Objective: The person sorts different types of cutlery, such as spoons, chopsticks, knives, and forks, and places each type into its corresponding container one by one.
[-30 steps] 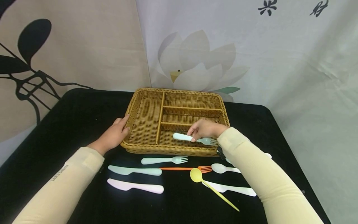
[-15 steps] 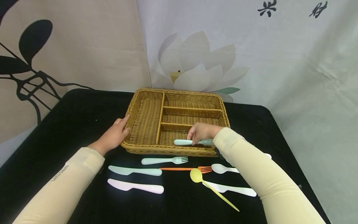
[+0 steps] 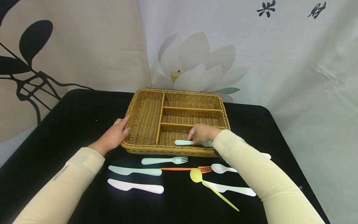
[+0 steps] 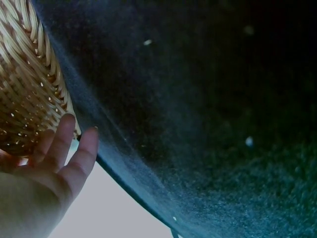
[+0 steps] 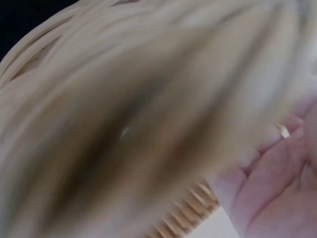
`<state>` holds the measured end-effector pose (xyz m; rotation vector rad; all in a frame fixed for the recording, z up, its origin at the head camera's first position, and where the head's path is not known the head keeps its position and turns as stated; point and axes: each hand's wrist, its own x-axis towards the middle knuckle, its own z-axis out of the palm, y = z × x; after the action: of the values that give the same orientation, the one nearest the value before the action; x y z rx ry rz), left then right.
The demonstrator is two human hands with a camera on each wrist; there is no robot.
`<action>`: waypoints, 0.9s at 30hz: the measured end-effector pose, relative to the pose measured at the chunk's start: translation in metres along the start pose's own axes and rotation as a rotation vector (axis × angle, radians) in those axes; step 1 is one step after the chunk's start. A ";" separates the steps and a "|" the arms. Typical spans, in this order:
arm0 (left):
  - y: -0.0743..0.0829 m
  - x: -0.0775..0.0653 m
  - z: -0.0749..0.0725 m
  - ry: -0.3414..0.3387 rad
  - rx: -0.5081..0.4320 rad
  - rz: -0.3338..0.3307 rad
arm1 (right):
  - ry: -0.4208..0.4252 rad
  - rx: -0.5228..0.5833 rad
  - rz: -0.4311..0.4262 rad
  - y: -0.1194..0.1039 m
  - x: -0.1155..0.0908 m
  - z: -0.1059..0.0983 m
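Behind everything you have a pale cloth (image 3: 106,46) printed with a flower, and in front of it the round-cornered desk (image 3: 84,118), covered in dark fabric. On it sits the woven brown basket (image 3: 170,151), a shallow rounded rectangle with one long compartment on your left and three on your right. Stretchy cream sleeves (image 3: 260,174) cover your forearms. Your left hand (image 3: 112,135) rests on the basket's left side, its grip relaxed, fingers fairly straight. Your right hand (image 3: 203,133) reaches into the near right compartment, its grip curled around the light green fork (image 3: 183,142) lying there.

On your near side of the basket, the slim yellow spoon (image 3: 196,175) crosses the smooth white knife (image 3: 235,189); the glossy pink knife (image 3: 135,186) and mint knife (image 3: 135,171) lie nearly parallel. Then come the thin orange fork (image 3: 179,169), the mint fork (image 3: 165,160) and the oval-bowled white spoon (image 3: 219,168), partly hidden by your sleeve.
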<state>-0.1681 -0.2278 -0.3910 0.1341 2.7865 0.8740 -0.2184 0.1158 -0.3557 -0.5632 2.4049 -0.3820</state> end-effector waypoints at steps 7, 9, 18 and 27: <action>0.000 0.000 0.000 -0.009 -0.002 -0.012 | 0.102 -0.022 -0.163 -0.005 -0.018 -0.004; 0.000 0.000 0.000 -0.010 -0.005 -0.012 | 0.146 -0.018 -0.208 -0.007 -0.024 -0.005; 0.003 -0.001 0.000 -0.012 -0.010 -0.017 | 0.329 0.107 -0.232 -0.018 -0.051 0.001; 0.003 -0.001 -0.001 -0.010 -0.015 -0.021 | 0.450 0.148 -0.345 -0.023 -0.074 0.021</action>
<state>-0.1670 -0.2255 -0.3885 0.1058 2.7665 0.8858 -0.1457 0.1290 -0.3244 -0.9056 2.6671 -0.9116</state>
